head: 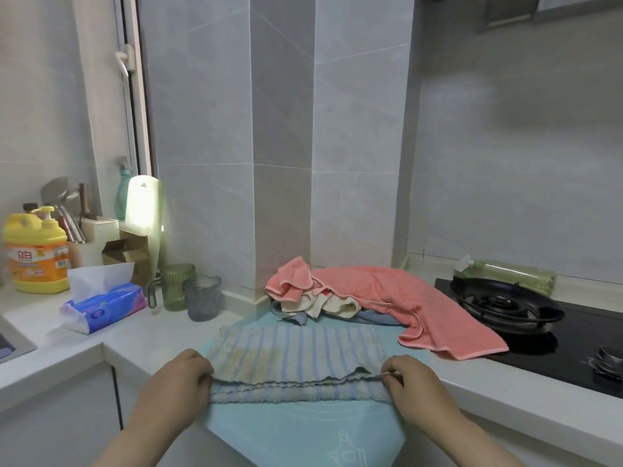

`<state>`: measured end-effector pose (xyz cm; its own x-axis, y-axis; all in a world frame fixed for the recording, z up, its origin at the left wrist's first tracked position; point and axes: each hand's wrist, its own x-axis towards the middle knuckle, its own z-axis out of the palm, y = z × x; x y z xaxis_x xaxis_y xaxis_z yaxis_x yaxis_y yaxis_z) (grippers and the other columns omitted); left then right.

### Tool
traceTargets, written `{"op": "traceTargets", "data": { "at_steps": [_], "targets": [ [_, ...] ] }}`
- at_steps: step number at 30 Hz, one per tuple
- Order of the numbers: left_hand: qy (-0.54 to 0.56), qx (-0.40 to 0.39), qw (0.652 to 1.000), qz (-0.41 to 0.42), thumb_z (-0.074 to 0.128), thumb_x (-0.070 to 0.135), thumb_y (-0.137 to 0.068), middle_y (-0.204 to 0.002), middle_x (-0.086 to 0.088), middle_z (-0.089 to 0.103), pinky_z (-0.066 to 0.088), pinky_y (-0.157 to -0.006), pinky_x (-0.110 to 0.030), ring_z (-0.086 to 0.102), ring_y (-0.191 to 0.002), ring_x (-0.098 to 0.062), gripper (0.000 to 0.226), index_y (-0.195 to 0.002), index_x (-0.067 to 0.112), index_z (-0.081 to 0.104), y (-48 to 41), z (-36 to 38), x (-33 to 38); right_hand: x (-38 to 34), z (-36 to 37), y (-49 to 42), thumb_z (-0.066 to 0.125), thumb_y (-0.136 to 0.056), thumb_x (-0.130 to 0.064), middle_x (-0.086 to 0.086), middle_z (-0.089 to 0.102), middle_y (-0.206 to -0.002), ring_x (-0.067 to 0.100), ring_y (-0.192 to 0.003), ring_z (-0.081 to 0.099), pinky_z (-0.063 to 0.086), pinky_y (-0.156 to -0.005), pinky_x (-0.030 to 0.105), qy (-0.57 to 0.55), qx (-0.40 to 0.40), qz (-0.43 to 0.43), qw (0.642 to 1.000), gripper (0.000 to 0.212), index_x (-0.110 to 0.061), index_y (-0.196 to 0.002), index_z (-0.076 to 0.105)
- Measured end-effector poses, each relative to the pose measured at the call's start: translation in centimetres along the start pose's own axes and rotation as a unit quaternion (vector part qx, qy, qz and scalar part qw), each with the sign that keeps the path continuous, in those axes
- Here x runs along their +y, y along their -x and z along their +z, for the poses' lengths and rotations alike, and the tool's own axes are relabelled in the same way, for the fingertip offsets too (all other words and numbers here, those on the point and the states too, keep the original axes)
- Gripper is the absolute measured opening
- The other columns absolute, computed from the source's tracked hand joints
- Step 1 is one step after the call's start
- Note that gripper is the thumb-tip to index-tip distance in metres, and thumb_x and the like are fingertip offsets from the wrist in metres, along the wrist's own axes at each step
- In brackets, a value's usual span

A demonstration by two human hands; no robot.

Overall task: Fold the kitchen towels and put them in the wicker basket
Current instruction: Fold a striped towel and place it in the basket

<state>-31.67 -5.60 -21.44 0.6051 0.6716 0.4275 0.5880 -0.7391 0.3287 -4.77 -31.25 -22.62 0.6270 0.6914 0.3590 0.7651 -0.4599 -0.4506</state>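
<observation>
A white counter carries a teal mat. At the mat's far edge, a pink towel tops a heap. On the mat lies the striped towel, its near corners pinched by the left hand and right hand.

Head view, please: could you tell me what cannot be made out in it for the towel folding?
Wicker basket: nowhere in the head view, so its place is unknown.
Cloths beneath the pink towel: it covers them, count unclear.
Near corners of the striped towel: hidden in the left hand and right hand.
Stove knob: cut off by the right edge.
</observation>
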Motion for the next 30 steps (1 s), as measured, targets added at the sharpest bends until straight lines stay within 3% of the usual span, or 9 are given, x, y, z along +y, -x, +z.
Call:
{"op": "traceTargets", "data": {
  "at_steps": [3, 6, 12, 17, 20, 23, 25, 27, 30],
  "targets": [
    [0.064, 0.051, 0.996, -0.04, 0.06, 0.013, -0.087, -0.083, 0.009, 0.06, 0.041, -0.065, -0.026, 0.054, -0.077, -0.01, 0.019, -0.075, 0.027, 0.063, 0.6, 0.2, 0.0, 0.1, -0.1, -0.1, 0.055, -0.095, -0.019, -0.009, 0.06, -0.08, 0.006, -0.075, 0.055, 0.041, -0.067, 0.019, -0.057, 0.014, 0.046, 0.997, 0.016, -0.025, -0.08, 0.055],
    [0.117, 0.071, 0.989, -0.061, 0.06, 0.007, -0.086, -0.078, 0.006, 0.063, 0.041, -0.063, -0.027, 0.057, -0.076, -0.011, 0.018, -0.077, 0.02, 0.066, 1.1, 0.4, -0.4, 0.4, -0.2, 0.0, 0.054, -0.095, -0.015, -0.001, 0.063, -0.075, 0.017, -0.069, 0.063, 0.048, -0.067, 0.03, -0.086, 0.002, 0.076, 0.993, 0.017, -0.021, -0.079, 0.053],
    [0.081, 0.008, 0.996, 0.017, 0.063, 0.002, -0.081, -0.09, 0.012, 0.061, 0.04, -0.07, -0.017, 0.057, -0.084, -0.004, 0.036, -0.074, 0.037, 0.054, 2.4, 0.9, -2.1, 1.2, -0.3, 0.9, 0.056, -0.09, -0.008, -0.002, 0.059, -0.087, 0.012, -0.075, 0.063, 0.046, -0.069, 0.023, -0.056, -0.047, 0.054, 0.996, 0.019, -0.022, -0.076, 0.056],
    [0.048, -0.018, 0.997, 0.055, 0.062, 0.016, -0.085, -0.099, 0.018, 0.056, 0.039, -0.068, -0.011, 0.057, -0.088, 0.0, 0.027, -0.078, 0.04, 0.053, 2.9, 0.8, -1.9, 1.2, -0.3, 1.1, 0.053, -0.087, -0.006, -0.008, 0.052, -0.09, 0.002, -0.082, 0.05, 0.038, -0.07, 0.011, -0.013, -0.07, 0.015, 0.997, 0.027, -0.031, -0.076, 0.049],
    [-0.001, 0.012, 0.999, 0.039, 0.051, 0.033, -0.081, -0.111, 0.014, 0.06, 0.045, -0.081, -0.025, 0.057, -0.104, -0.014, 0.021, -0.093, 0.033, 0.067, 2.5, 0.4, -1.6, 0.6, -0.6, 1.1, 0.052, -0.081, -0.007, -0.011, 0.047, -0.095, 0.004, -0.087, 0.049, 0.037, -0.072, 0.011, 0.003, -0.086, 0.008, 0.996, 0.023, -0.03, -0.081, 0.048],
    [-0.03, 0.026, 0.998, 0.051, 0.034, 0.051, -0.082, -0.129, 0.002, 0.061, 0.043, -0.098, -0.036, 0.055, -0.118, -0.022, 0.056, -0.114, 0.024, 0.071, 1.6, 0.0, -0.9, -0.7, -0.9, 0.9, 0.052, -0.083, -0.021, -0.013, 0.049, -0.109, 0.014, -0.105, 0.048, 0.036, -0.082, 0.015, 0.047, -0.019, -0.036, 0.998, 0.012, -0.024, -0.094, 0.056],
    [-0.015, -0.009, 0.996, 0.083, 0.018, 0.059, -0.082, -0.142, 0.001, 0.053, 0.034, -0.108, -0.033, 0.047, -0.132, -0.019, 0.073, -0.126, 0.023, 0.065, 0.6, -0.2, 1.0, -2.1, -0.5, 0.4, 0.047, -0.093, -0.033, -0.009, 0.044, -0.139, 0.017, -0.131, 0.039, 0.032, -0.105, 0.025, 0.086, -0.015, -0.07, 0.994, 0.031, -0.024, -0.121, 0.058],
    [-0.004, -0.057, 0.992, 0.113, 0.014, 0.058, -0.089, -0.155, 0.004, 0.037, 0.02, -0.115, -0.027, 0.03, -0.144, -0.014, 0.071, -0.138, 0.026, 0.053, -0.8, 0.1, 3.3, -3.9, 0.0, -0.3, 0.037, -0.1, -0.041, -0.005, 0.024, -0.159, 0.016, -0.147, 0.019, 0.014, -0.118, 0.03, 0.107, -0.069, -0.085, 0.988, 0.046, -0.028, -0.144, 0.042],
    [-0.034, -0.121, 0.984, 0.129, 0.026, 0.046, -0.102, -0.163, 0.005, 0.015, 0.004, -0.12, -0.029, 0.008, -0.15, -0.013, 0.053, -0.151, 0.027, 0.032, -2.8, 1.2, 5.6, -5.6, 1.1, -1.2, 0.011, -0.095, -0.065, -0.004, 0.007, -0.164, 0.013, -0.151, 0.001, 0.0, -0.121, 0.033, 0.13, -0.151, -0.1, 0.975, 0.068, -0.033, -0.154, 0.023]
  ]
}}
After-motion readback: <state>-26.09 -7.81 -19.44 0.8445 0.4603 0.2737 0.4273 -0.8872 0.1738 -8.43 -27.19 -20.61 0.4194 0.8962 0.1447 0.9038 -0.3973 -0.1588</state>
